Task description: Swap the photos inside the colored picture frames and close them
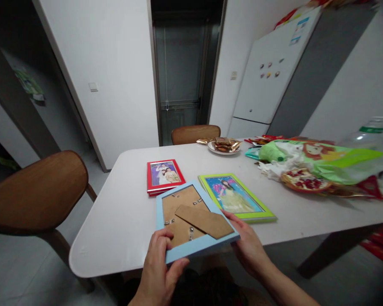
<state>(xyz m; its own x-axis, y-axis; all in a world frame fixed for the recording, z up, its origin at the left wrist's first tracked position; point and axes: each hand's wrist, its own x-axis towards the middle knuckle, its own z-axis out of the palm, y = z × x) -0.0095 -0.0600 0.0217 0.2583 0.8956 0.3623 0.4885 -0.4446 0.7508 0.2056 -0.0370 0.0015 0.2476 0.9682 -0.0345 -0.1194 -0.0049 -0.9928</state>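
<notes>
A light blue picture frame (170, 256) is held back side up, tilted, over the table's near edge. Its brown backing board carries a slanted stand leg (204, 221) and several small metal clips. My left hand (162, 259) grips the near left corner, thumb below and fingers over the edge. At the near right corner, my right hand (247, 244) is closed around the side, its thumb hidden. Beyond it on the table lie a red picture frame (150, 178) and a green picture frame (257, 216), both with their photos facing up.
On the white table (115, 221), a plate (223, 151) bears wrapped snacks. To the right are a green plastic bag (332, 155), a cut pomegranate (306, 179) and a clear bottle (367, 138). Wooden chairs (35, 191) stand at the left and far side. A fridge (258, 80) stands behind.
</notes>
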